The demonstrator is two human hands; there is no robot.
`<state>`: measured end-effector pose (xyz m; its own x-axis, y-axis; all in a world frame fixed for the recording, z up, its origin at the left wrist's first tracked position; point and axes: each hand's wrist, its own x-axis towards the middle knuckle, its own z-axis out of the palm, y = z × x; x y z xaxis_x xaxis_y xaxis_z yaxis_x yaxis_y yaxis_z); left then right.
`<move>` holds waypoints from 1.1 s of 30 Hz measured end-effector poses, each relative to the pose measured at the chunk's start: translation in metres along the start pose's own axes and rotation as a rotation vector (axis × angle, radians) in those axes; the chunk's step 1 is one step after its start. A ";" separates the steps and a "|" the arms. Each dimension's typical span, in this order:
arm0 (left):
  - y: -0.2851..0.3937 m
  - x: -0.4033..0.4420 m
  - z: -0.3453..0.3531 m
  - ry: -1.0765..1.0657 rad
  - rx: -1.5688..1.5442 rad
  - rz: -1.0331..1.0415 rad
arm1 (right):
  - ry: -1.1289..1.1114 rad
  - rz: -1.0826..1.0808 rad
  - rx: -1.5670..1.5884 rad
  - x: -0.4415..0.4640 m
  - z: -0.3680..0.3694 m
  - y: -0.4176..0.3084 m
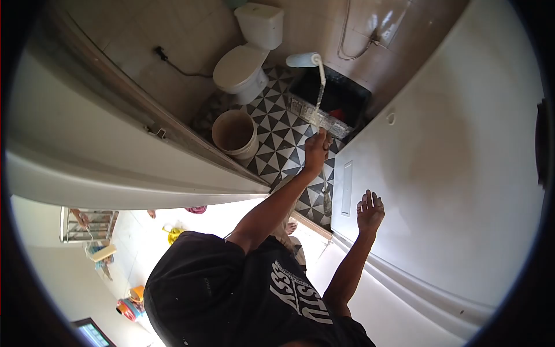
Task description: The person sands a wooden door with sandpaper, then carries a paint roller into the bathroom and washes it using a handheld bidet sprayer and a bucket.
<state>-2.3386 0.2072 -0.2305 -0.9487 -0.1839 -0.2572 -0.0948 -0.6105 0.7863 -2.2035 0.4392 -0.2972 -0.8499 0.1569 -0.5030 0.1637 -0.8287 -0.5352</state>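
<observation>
Paint roller (302, 60) stands in the upper middle of the frame, its pale blue-white sleeve at the top and its bent metal rod running down to the handle. The left hand (317, 151), near the centre, is clamped on that handle, its arm reaching up from the lower middle. The right hand (370, 215), right of centre, is free, its fingers raised and slightly apart; it is nearest the white door (451, 139) that fills the right side of the frame. I cannot tell whether it touches the door.

Behind the roller, in the upper middle, a black tub (354, 88) sits on the floor (281, 105) of black-and-white triangle tiles. Its near side is heavily spattered with pale paint, and a small red item (337, 114) shows inside. The roller's sleeve overlaps the tub's upper left corner in view; contact cannot be judged. Left of centre stands an upright whitish bucket (250, 148), near a white toilet (241, 65) at the top. A shower hose (342, 36) loops down the wall at upper right. Below, the person's black shirt (254, 301) with white lettering fills the lower middle, and a yellow item (173, 234) lies in the bright area at lower left.
</observation>
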 end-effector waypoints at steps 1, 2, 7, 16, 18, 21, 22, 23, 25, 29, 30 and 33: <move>-0.002 0.005 0.001 0.004 0.001 0.020 | 0.002 -0.013 -0.079 0.006 0.004 0.002; -0.005 0.014 -0.002 0.023 -0.003 0.021 | 0.000 0.002 -0.090 0.014 0.009 0.003; -0.023 0.062 -0.012 0.111 -0.007 0.048 | -0.101 -0.245 -1.123 0.069 0.027 0.018; -0.051 0.158 -0.038 0.298 -0.238 0.009 | -0.457 -0.583 -1.992 0.136 0.087 0.083; -0.041 0.169 -0.043 0.241 -0.230 -0.006 | -0.493 -0.575 -2.038 0.162 0.097 0.078; -0.011 0.194 -0.035 0.218 -0.194 0.022 | -0.699 -0.431 -1.750 0.203 0.143 0.072; 0.005 0.207 -0.036 0.244 -0.195 0.008 | -0.727 -0.403 -1.800 0.211 0.169 0.075; 0.015 0.215 -0.033 0.286 -0.149 0.037 | -0.737 -0.387 -1.692 0.224 0.177 0.080; 0.017 0.236 -0.041 0.251 -0.144 0.127 | -0.743 -0.450 -1.693 0.239 0.197 0.083; 0.025 0.258 -0.069 0.296 0.080 0.176 | -0.767 -0.515 -1.699 0.259 0.228 0.095; 0.027 0.263 -0.075 0.366 0.113 0.129 | -0.800 -0.506 -1.767 0.263 0.234 0.097; 0.024 0.286 -0.109 0.457 0.121 -0.018 | -0.878 -0.353 -1.791 0.290 0.239 0.115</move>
<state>-2.5791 0.0562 -0.3460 -0.7193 -0.5109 -0.4708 -0.1698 -0.5278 0.8322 -2.5510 0.2611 -0.3428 -0.8245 -0.5478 -0.1417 -0.2860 0.6195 -0.7310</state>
